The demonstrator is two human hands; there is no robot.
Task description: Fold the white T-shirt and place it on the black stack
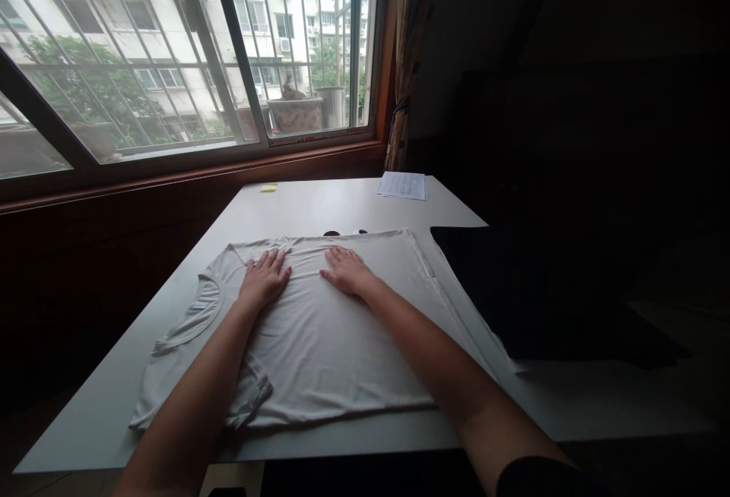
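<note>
A white T-shirt (336, 345) lies spread flat, its neckline to the left and its hem to the right. My left hand (265, 276) rests palm down on the shirt near the far sleeve, fingers spread. Farther right, my right hand (344, 269) also lies flat on the fabric near its far edge, fingers stretched out. Neither hand grips the cloth. Fine wrinkles run across the shirt's body, and the near sleeve is bunched by my left forearm.
The white table (319, 208) carries papers (404, 185) at its far right and a yellow slip (268, 188) at its far left. Two small round things show behind the shirt. Dark cloth (547, 292) lies on the right. A barred window (188, 49) stands beyond.
</note>
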